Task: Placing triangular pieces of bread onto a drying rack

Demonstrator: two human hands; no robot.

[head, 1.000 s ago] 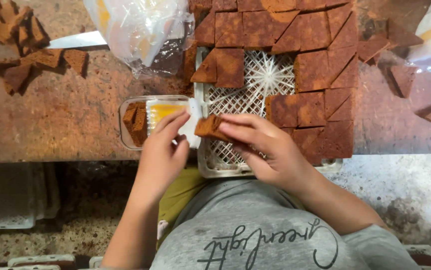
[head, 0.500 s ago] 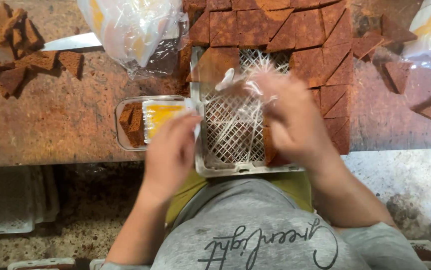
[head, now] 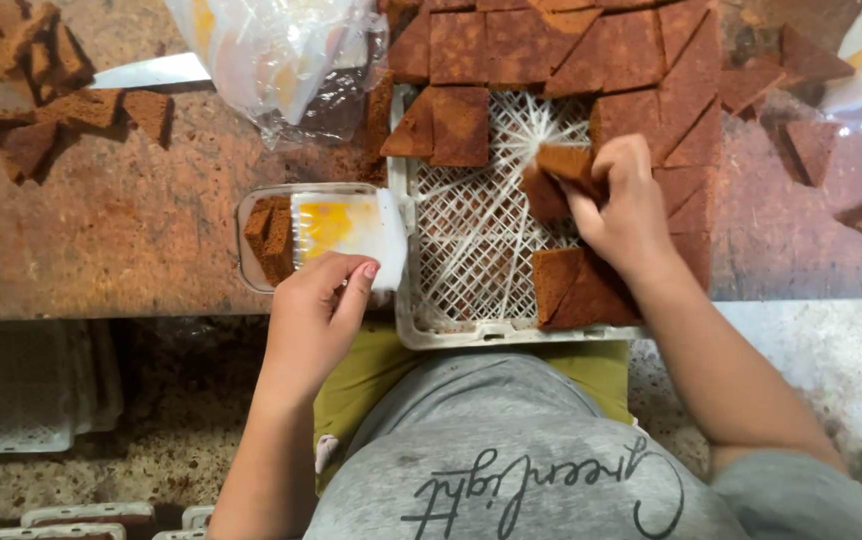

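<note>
My right hand [head: 623,205] is over the white lattice tray [head: 471,250], its fingers closed on a brown triangular piece [head: 563,165] held just above the tray's mesh. More brown square and triangular pieces [head: 541,50] line the tray's far and right sides. My left hand [head: 316,315] rests at the table's near edge, its fingertips on a white flat scraper smeared with yellow [head: 346,230]. The scraper lies across a small clear tub [head: 251,255] with brown pieces inside.
A clear plastic bag [head: 271,55] with yellow contents lies at the back, next to a knife blade [head: 146,72]. Loose brown pieces [head: 41,90] lie at the far left and far right [head: 851,190]. White crates [head: 11,390] are stacked on the floor at the left.
My right hand has carried the brown piece from the tray's near left corner to its middle. My left hand has stayed by the scraper and tub.
</note>
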